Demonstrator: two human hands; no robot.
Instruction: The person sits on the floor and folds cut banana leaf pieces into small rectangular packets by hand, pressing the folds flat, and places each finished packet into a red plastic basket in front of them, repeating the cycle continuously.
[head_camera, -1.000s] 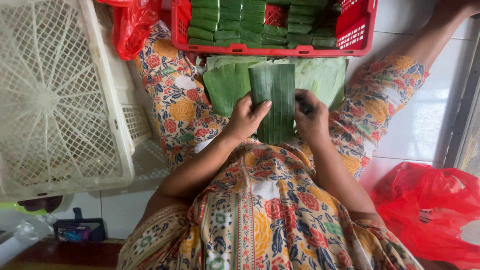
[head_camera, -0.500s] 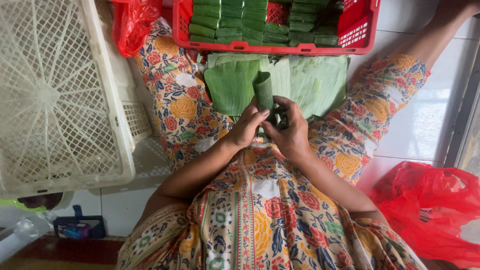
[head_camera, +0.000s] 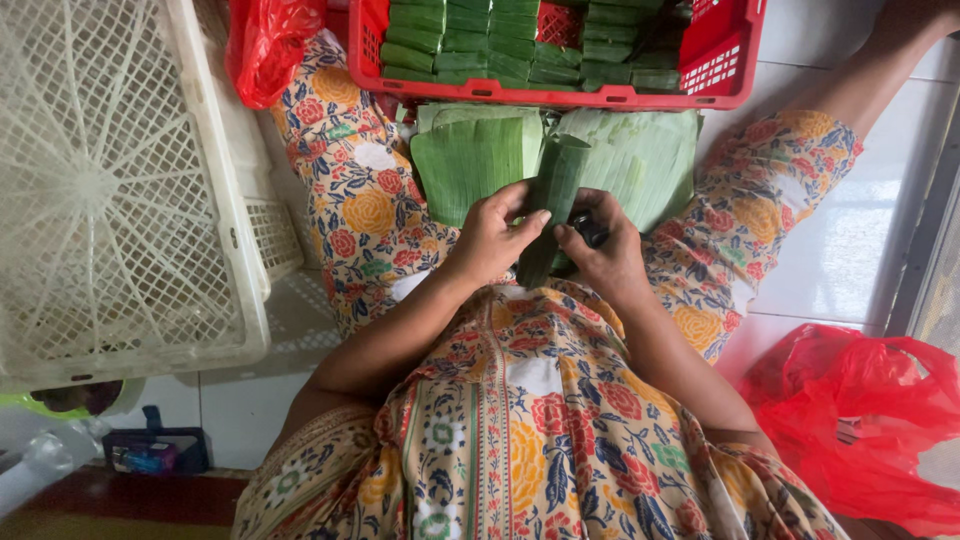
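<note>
My left hand (head_camera: 488, 238) and my right hand (head_camera: 604, 258) together grip a rolled banana leaf (head_camera: 552, 190) that stands tilted over my lap. A small dark object (head_camera: 592, 230) is also tucked in my right hand; I cannot tell what it is. Under the roll, a stack of flat banana leaves (head_camera: 470, 160) lies across my lap between my knees. Beyond it stands a red plastic crate (head_camera: 500, 92) with several folded green leaf packets (head_camera: 470, 40) in rows.
A large white lattice basket (head_camera: 110, 190) lies at the left. One red plastic bag (head_camera: 262, 45) sits beside the crate and another (head_camera: 860, 420) on the white tiled floor at the lower right. A small dark box (head_camera: 155, 452) is at the lower left.
The leaf lay flat under both hands a second ago. It is now rolled into a narrow tube and lifted, with both hands closed around its lower part.
</note>
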